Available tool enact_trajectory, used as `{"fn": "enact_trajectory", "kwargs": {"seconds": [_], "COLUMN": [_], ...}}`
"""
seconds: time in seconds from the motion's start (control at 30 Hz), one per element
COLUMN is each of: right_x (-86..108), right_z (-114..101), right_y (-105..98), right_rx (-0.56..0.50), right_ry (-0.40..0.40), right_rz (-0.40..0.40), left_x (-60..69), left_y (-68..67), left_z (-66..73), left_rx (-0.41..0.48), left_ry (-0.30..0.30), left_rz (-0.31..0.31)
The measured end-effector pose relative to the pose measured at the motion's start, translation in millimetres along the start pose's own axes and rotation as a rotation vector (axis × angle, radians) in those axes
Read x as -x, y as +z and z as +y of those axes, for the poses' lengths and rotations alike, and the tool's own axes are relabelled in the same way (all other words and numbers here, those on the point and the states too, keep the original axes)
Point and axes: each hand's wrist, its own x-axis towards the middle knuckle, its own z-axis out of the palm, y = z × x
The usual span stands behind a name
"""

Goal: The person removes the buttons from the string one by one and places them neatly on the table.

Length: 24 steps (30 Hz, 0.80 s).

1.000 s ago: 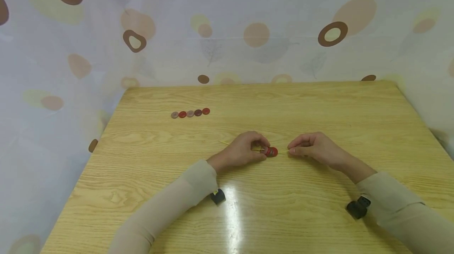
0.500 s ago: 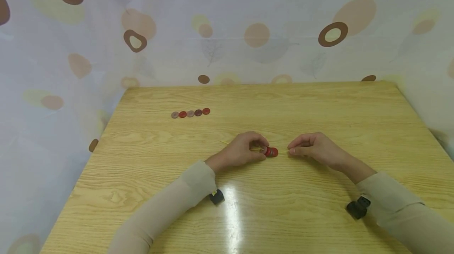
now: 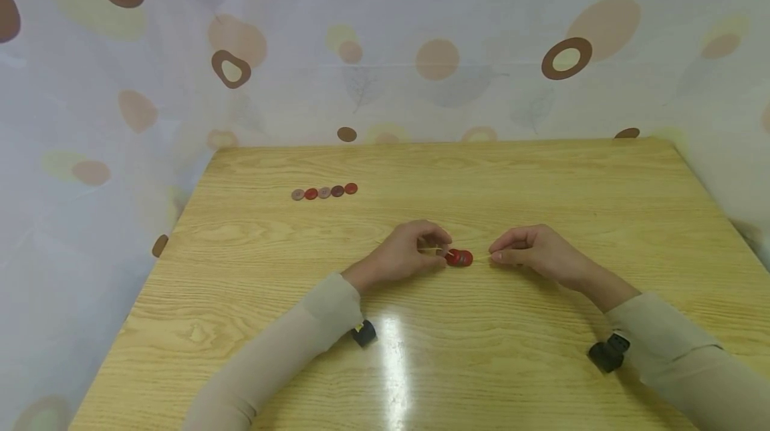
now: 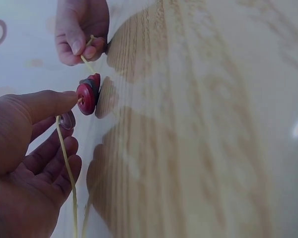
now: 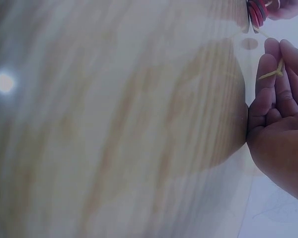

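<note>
A yellow string (image 4: 67, 163) runs through a small stack of buttons between my two hands. The stack has a red button (image 4: 86, 99) on its near face, with a dark grey one and more red behind it. My left hand (image 3: 403, 252) pinches a greyish-pink button (image 4: 67, 120) on the string, just left of the stack; the thumb tip lies close by the red button. My right hand (image 3: 535, 254) pinches the string to the right of the stack, where a knotted end (image 5: 278, 73) shows against the fingers.
Farther back on the left of the wooden table (image 3: 541, 184), several loose buttons (image 3: 325, 192) lie in a row, in greyish-pink, red and dark red tones. A patterned cloth (image 3: 385, 30) hangs behind the table. Black wrist cameras sit under both sleeves.
My left hand has drawn slightly left with the greyish-pink button, leaving more of the red stack uncovered. My right hand stays in place on the string.
</note>
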Motion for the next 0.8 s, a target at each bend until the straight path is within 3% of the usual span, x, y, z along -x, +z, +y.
{"fn": "enact_trajectory", "kwargs": {"seconds": [0.8], "right_x": [0.5], "right_z": [-1.5], "right_y": [0.4], "right_rx": [0.007], "right_ry": [-0.004], "right_rz": [-0.002], "left_x": [11.3], "left_y": [-11.4], "left_z": [-0.2], "left_rx": [0.004], "left_ry": [-0.034], "left_rz": [0.015]}}
